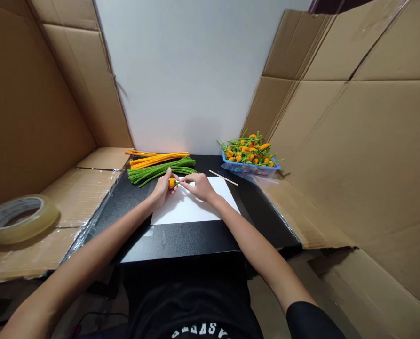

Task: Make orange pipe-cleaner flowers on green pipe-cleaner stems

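Above a white sheet of paper [195, 207], my left hand [163, 188] is closed around a small orange pipe-cleaner flower [172, 183] with a green stem. My right hand [199, 186] pinches the green stem on the flower's right side, thumb and forefinger together. Just beyond my left hand lie a bundle of green pipe cleaners [156, 169] and a bundle of orange pipe cleaners [160, 161]. Behind the right hand, a thin wooden stick [224, 177] rests across the paper's far edge.
A blue basket [248, 168] heaped with orange and green pipe-cleaner flowers [250, 150] stands at the back right of the black table [192, 240]. On the left, a roll of clear tape [22, 219] lies on cardboard. Cardboard walls [372, 141] flank both sides.
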